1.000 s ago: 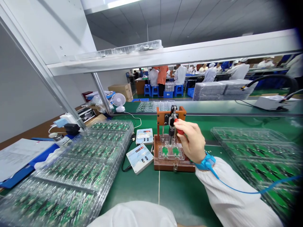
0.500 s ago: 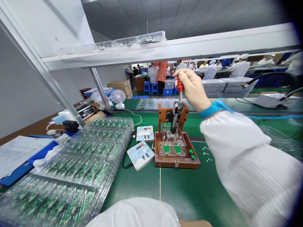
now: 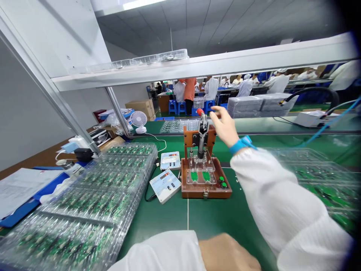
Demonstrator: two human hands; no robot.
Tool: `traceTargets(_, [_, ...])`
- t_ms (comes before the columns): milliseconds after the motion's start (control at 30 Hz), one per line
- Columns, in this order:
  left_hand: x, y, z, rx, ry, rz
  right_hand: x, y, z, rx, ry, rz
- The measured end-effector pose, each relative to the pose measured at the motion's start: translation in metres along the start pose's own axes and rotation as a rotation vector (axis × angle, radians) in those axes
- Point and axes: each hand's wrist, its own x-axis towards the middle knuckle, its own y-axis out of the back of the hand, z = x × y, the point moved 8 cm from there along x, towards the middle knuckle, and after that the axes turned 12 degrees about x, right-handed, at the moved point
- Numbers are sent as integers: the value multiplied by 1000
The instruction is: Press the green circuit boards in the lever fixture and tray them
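Red-tipped lever (image 3: 200,113) now stands upright on the wooden test fixture (image 3: 205,177); the right hand (image 3: 224,126) has let go, fingers spread just beside it. Left hand (image 3: 228,254) rests near, grip unclear. The boards sit unclamped.

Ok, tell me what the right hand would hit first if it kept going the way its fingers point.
The right hand points left at the red-tipped lever of the wooden test fixture. It would probably meet that red knob first, though depth is hard to judge.

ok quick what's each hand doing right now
Left hand: low at the picture's bottom edge, empty as far as visible.
Right hand: open, fingers spread beside the red-tipped lever, gripping nothing.
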Motion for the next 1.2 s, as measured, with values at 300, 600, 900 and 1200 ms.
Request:
traceTargets(300, [-97, 162, -121, 337, 730, 889, -185, 15, 66, -123, -70, -79])
traceTargets(600, [-90, 134, -158, 344, 863, 640, -205, -22, 59, -199, -70, -243])
traceTargets(900, [-106, 138, -141, 61, 894, 916, -214, 2, 62, 67, -225, -180])
traceTargets(1200, [-90, 128, -99, 122, 767, 897, -252, 2, 54, 462, -476, -172])
